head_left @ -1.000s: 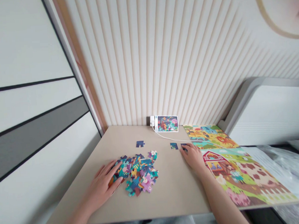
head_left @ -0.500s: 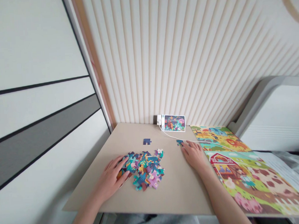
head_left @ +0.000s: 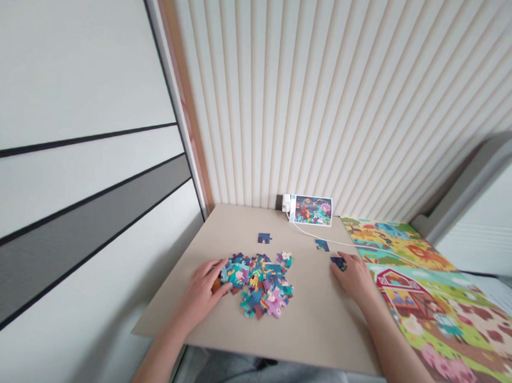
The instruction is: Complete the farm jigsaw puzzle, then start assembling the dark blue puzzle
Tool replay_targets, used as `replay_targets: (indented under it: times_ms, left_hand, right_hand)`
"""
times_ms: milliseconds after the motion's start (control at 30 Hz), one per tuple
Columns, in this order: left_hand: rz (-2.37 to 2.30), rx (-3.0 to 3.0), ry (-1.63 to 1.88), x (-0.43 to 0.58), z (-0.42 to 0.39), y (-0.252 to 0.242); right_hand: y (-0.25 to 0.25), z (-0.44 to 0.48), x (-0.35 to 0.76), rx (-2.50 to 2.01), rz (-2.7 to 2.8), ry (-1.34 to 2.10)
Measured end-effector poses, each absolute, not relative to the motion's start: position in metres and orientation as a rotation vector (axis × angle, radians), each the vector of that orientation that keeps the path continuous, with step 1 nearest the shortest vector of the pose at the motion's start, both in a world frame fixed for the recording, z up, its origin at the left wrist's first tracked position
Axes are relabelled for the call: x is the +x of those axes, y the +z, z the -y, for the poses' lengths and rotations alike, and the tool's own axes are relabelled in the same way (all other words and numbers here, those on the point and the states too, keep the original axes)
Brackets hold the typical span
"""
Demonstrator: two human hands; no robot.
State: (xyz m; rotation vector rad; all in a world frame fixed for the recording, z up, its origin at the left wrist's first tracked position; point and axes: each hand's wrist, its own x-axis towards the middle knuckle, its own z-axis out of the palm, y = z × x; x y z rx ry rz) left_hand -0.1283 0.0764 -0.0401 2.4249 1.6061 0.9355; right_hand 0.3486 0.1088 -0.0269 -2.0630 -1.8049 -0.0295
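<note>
Beige tabletop (head_left: 310, 335) carries everything you are working with. At the left, your left hand (head_left: 202, 291) lies flat with the fingers loosely spread and nothing gripped, its fingertips touching the 9 o'clock edge of the pile of puzzle pieces (head_left: 261, 283). At 12 o'clock from the pile, a lone blue piece (head_left: 264, 238) lies apart. Further right a second loose piece (head_left: 322, 244) sits beside the white cable (head_left: 350, 244), which runs back to the picture card (head_left: 312, 210) leaning on the wall at 12 o'clock. Your right hand (head_left: 357, 279) is also flat and unclenched, its fingertips resting on a dark piece (head_left: 338, 261) without pinching it. At 3 o'clock lies the farm picture board (head_left: 422, 288). It looks as though you are sorting: dark pieces pulled out of the heap and laid singly. To lift the dark piece, you would need a thumb under its edge, clear of the cable.
</note>
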Motion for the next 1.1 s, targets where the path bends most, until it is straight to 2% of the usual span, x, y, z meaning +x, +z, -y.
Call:
replay_targets:
  times_ms: [133,533,700,900,1100]
  left_hand:
    - [-1.605,2.405,1.036,-0.129,-0.077,-0.036]
    - [-1.670,1.703,1.376,-0.142,-0.076,-0.025]
    - [-1.568,1.401,1.435,-0.143,-0.076,-0.025]
    - [-1.430,1.375,1.496,-0.137,-0.077,-0.024]
    - [-1.375,1.338,1.505,-0.137,-0.077,-0.026]
  right_hand:
    - [-0.028,-0.110,0.353,-2.098,1.783,0.053]
    - [-0.014,-0.098,0.314,-1.448,2.015,0.543]
    - [-0.011,-0.097,0.306,-1.450,2.034,0.466]
    - [-0.010,-0.099,0.311,-1.520,2.086,0.391]
    - [-0.010,-0.097,0.307,-1.479,2.007,0.481]
